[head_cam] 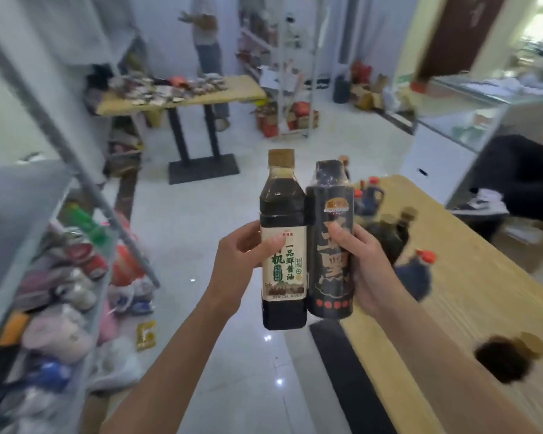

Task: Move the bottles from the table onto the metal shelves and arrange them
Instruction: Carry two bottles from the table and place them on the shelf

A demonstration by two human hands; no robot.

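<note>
Two bare forearms reach forward over the white tiled floor (201, 214), each hand carrying one bottle upright, side by side and touching. Left hand (235, 261) wraps its fingers round a soy sauce bottle (282, 214): clear plastic, dark liquid, tan cap, cream label with Chinese characters. Right hand (370, 270) clamps a black-wrapped bottle (329, 214) with gold lettering and a row of red dots near the base. Both are held in the air, just left of the wooden table (451, 277). More dark bottles (389, 233) stand on the table, blurred. Metal shelves (85, 170) at left hold packaged goods (60, 277).
</note>
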